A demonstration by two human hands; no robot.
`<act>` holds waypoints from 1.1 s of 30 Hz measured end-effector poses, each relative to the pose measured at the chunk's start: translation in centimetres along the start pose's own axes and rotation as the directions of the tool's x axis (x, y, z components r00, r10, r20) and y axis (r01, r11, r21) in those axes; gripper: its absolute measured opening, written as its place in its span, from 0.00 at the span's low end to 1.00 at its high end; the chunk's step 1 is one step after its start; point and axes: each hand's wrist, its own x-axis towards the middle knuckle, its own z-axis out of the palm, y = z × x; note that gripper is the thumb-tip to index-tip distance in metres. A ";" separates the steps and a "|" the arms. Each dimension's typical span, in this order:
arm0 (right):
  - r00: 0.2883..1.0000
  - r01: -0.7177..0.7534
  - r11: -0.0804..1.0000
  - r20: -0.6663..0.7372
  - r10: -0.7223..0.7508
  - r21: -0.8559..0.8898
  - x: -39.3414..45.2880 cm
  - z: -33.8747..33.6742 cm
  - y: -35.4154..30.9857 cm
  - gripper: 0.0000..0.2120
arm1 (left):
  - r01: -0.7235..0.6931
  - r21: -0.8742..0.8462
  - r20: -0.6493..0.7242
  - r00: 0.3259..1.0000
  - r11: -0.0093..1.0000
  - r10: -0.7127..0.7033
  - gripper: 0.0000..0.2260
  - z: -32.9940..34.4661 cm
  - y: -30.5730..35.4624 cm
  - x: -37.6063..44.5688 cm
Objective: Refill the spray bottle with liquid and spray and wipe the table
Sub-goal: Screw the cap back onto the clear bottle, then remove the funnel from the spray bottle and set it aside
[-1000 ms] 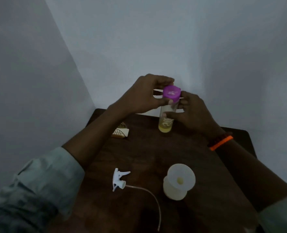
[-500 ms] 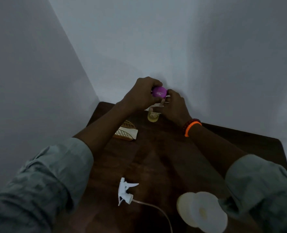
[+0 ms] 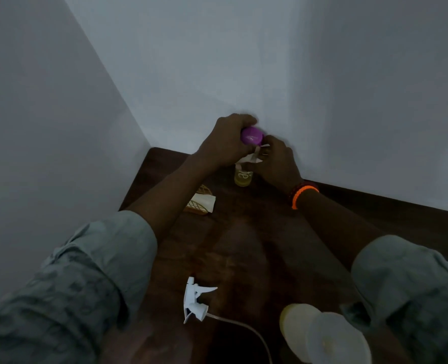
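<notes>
A clear refill bottle (image 3: 242, 177) with yellow liquid at its bottom stands at the far end of the dark wooden table (image 3: 243, 245). My left hand (image 3: 222, 143) grips its purple cap (image 3: 251, 136) from above. My right hand (image 3: 276, 160) holds the bottle's upper part, beside a pale label. The spray bottle (image 3: 296, 329), pale and open, stands at the near right with a white funnel (image 3: 335, 340) in its neck. Its white trigger head (image 3: 195, 300) with a long tube lies on the table near the front.
A folded cloth (image 3: 200, 202) with a tan pattern lies at the far left of the table. Grey walls close in behind and to the left, meeting at a corner by the refill bottle. The table's right edge runs off at the far right.
The refill bottle and both hands have gone from mid-table to the far end by the wall. The view has tilted, so the spray bottle now sits lower right.
</notes>
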 end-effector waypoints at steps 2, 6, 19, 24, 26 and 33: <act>1.000 -0.015 0.999 0.017 0.016 -0.034 -0.1 -0.4 -0.1 0.39 | 0.020 0.004 0.003 1.000 1.000 -0.020 0.30 -0.1 0.1 -0.1; 0.990 -0.137 0.990 -0.031 0.136 -0.026 -1.0 -2.5 -0.3 0.38 | 0.063 0.027 -0.008 0.998 0.998 -0.063 0.29 -0.7 0.9 -0.6; 0.945 -0.263 0.960 -0.173 0.277 0.100 -18.4 -13.3 -0.3 0.14 | 0.219 -0.242 0.114 0.974 0.945 -0.196 0.12 1.8 11.5 -17.2; 0.940 -0.337 0.935 -0.026 0.341 0.110 -26.9 -14.3 -0.6 0.08 | 0.466 -0.307 0.341 0.868 0.830 -0.361 0.08 5.9 14.2 -23.9; 0.925 -0.381 0.915 0.038 0.379 0.130 -29.5 -14.5 -0.5 0.07 | 0.532 -0.343 0.402 0.828 0.774 -0.390 0.04 6.9 15.0 -25.5; 0.891 -0.445 0.881 0.185 0.415 0.163 -33.9 -14.1 0.5 0.13 | 0.646 -0.466 0.489 0.757 0.605 -0.433 0.08 7.9 17.1 -28.1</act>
